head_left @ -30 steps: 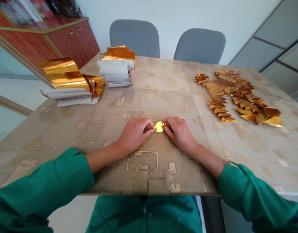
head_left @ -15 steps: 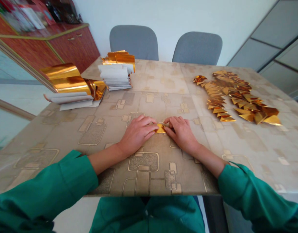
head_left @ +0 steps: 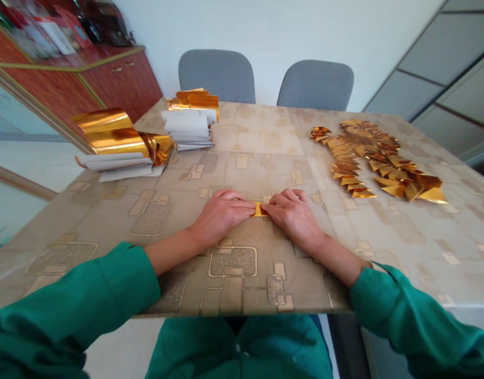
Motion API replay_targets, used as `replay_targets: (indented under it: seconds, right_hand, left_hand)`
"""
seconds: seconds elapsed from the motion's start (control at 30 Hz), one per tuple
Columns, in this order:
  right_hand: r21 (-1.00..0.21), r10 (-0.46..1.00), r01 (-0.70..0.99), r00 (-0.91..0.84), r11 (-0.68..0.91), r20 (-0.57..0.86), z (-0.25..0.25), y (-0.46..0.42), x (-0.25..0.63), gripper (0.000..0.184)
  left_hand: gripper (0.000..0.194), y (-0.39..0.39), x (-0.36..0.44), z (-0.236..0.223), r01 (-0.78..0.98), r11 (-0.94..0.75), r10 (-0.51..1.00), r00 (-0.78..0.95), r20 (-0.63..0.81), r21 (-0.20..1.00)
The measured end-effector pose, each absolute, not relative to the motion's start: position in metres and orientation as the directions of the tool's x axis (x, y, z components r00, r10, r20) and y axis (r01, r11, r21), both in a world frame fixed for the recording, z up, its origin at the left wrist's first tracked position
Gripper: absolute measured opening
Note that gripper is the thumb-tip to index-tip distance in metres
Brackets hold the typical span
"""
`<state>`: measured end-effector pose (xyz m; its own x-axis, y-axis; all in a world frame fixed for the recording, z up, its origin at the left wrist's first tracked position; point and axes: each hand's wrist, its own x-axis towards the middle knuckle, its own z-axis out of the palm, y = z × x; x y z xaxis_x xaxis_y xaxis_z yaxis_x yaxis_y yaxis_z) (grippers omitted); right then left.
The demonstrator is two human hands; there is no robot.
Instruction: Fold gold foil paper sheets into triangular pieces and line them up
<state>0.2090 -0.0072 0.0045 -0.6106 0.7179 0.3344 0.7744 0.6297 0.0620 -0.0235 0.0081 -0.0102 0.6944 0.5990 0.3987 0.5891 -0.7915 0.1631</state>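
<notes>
The grip of the left hand [head_left: 222, 216] is closed on the left end of a small gold foil piece [head_left: 259, 209], with thumb and fingertips together; the grip of the right hand [head_left: 295, 218] is closed on the right end. A short, flat section of foil is exposed between the fingertips; the covered ends cannot be inspected. The foil piece lies at the near middle of the patterned worktop [head_left: 232, 295]. The left hand is set palm down, fingers laid close together and directed inward to the right. The right hand is directed inward to the left, knuckles raised and fingers bent more strongly. Both wrists are low, and the forearms converge from the near corners, each emerging from a green sleeve: left sleeve [head_left: 119, 279], right sleeve [head_left: 411, 305]. Beyond the left hand, toward the far left, stand a curled gold sheet stack [head_left: 116, 131] with pale undersides and, just beside it, a smaller sheet stack [head_left: 190, 129]. Well apart, on the right side, folded gold pieces [head_left: 346, 158] lie in overlapping, curving rows. Two units of seating, a left grey chair [head_left: 217, 76] and a right grey chair [head_left: 316, 84], are positioned behind the far edge. A reddish wooden cabinet [head_left: 121, 81] is located at the far left.
</notes>
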Motion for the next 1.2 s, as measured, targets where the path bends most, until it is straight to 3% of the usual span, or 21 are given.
replay_targets:
  seconds: [0.1,0.17,0.43,0.53,0.73,0.93,1.07,1.2]
  right_hand:
    - [0.065,0.695,0.745,-0.647,0.664,0.312,0.006,-0.007,0.208,0.021]
    - [0.063,0.671,0.716,-0.678,0.695,0.299,0.006,-0.007,0.207,0.022]
    - [-0.049,0.748,0.783,-0.571,0.620,0.338,0.003,-0.006,0.214,0.018]
    - [-0.003,0.754,0.798,-0.568,0.603,0.331,0.005,-0.010,0.210,0.019]
    - [0.092,0.768,0.798,-0.599,0.595,0.226,0.008,-0.014,0.198,0.019]
    - [0.156,0.764,0.789,-0.615,0.595,0.197,0.008,-0.013,0.201,0.021]
    - [0.106,0.810,0.831,-0.556,0.546,0.186,0.009,-0.014,0.201,0.022]
    - [-0.017,0.886,0.893,-0.443,0.449,0.133,0.012,-0.017,0.191,0.025]
  left_hand:
    - [0.020,0.014,-0.026,-0.012,0.560,-0.799,0.596,0.689,0.412,0.221]
    - [0.019,0.016,-0.027,-0.012,0.548,-0.813,0.575,0.701,0.421,0.197]
    - [0.022,0.007,-0.027,-0.005,0.523,-0.846,0.447,0.803,0.395,-0.105]
    - [0.020,0.002,-0.020,-0.002,0.552,-0.823,0.467,0.792,0.393,-0.136]
    - [0.019,0.007,-0.010,-0.005,0.633,-0.773,0.569,0.725,0.387,-0.050]
    - [0.019,0.005,-0.014,-0.003,0.644,-0.749,0.560,0.741,0.371,-0.154]
    - [0.020,0.000,-0.016,0.003,0.603,-0.778,0.511,0.770,0.382,-0.174]
    - [0.015,-0.002,-0.011,0.004,0.550,-0.813,0.470,0.814,0.340,-0.193]
